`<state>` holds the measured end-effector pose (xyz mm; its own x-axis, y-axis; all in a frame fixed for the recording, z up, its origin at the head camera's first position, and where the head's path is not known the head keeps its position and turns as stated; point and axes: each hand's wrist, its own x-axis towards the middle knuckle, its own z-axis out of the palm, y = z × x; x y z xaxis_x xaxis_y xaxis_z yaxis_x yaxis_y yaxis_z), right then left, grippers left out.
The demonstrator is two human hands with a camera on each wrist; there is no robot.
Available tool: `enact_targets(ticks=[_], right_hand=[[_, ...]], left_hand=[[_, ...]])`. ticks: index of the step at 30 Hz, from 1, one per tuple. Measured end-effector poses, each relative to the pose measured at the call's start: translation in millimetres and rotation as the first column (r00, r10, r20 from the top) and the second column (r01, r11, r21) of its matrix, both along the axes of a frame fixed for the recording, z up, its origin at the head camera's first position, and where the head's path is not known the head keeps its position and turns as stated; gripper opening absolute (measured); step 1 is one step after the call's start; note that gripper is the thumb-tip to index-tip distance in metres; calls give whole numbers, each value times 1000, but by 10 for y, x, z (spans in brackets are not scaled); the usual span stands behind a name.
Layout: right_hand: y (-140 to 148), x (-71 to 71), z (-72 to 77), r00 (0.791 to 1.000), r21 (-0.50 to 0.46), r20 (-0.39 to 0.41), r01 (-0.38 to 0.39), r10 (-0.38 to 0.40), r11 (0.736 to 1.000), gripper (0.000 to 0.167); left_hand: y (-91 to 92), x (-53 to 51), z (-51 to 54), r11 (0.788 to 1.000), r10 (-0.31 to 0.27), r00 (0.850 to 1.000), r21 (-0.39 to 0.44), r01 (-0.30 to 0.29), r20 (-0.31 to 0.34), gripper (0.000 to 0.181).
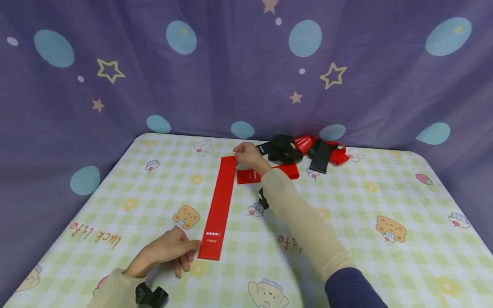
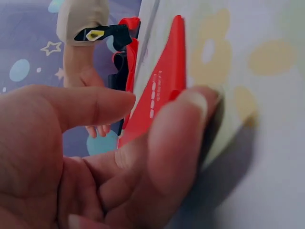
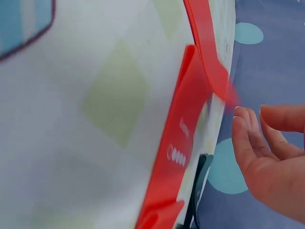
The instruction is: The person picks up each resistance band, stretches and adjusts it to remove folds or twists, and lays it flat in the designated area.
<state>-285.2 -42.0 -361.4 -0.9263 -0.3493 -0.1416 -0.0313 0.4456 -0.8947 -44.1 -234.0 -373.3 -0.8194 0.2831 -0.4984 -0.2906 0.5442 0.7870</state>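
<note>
Likely to skew or curl if brushed by a finger: long, flat, rubbery-looking red band point(image 1: 218, 205) on green-and-white checked tablecloth point(image 1: 154, 188), between left hand point(image 1: 167, 250), with thumb and fingers apart beside the near end, and right hand point(image 1: 249, 155), loosely bent and gripping nothing by the far end. Smooth, straight-edged, white-printed; beyond, looped tangle of black and red bands point(image 1: 283, 143).

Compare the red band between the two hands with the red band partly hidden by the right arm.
The long band runs near to far; the crosswise band lies side to side. The long band stretches out farther, while the crosswise band looks shorter as it lies. Both are red with white print.
</note>
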Motion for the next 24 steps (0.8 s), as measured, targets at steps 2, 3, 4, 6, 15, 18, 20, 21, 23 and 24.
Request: enact_targets(ticks=[2,3,4,6,15,18,20,21,23,24], right_hand=[[42,-10,22,1000,17,-2,2,-2,1000,33],[63,-13,30,1000,25,3,-2,1,1000,32],[82,-15,35,1000,37,9,-6,6,999,30],[119,-17,40,1000,65,16,-20,18,998,29],[264,11,19,997,122,-9,-80,81,989,27],[286,21,-22,994,124,-5,-111,113,986,29],[291,27,-45,991,158,-20,-130,134,979,30],[289,31,-56,989,172,-22,-137,143,975,30],[282,42,-68,987,193,-23,-154,161,969,32],[278,48,-70,986,204,-22,-160,168,966,33]], left_hand=[[9,-30,25,999,9,1000,-35,-9,-22,38],[17,-43,37,999,13,999,-47,-14,-31,37],[27,-54,50,998,23,999,-57,-25,-35,36],[47,-74,76,996,47,998,-78,-51,-50,33],[143,-231,192,996,34,970,-75,-53,-239,27],[210,-298,222,993,49,960,-86,-75,-274,24],[254,-344,219,991,69,958,-92,-98,-279,22],[272,-369,209,989,79,956,-95,-110,-282,21],[302,-428,178,985,107,951,-98,-140,-290,19],[312,-461,158,983,121,948,-96,-155,-294,19]])
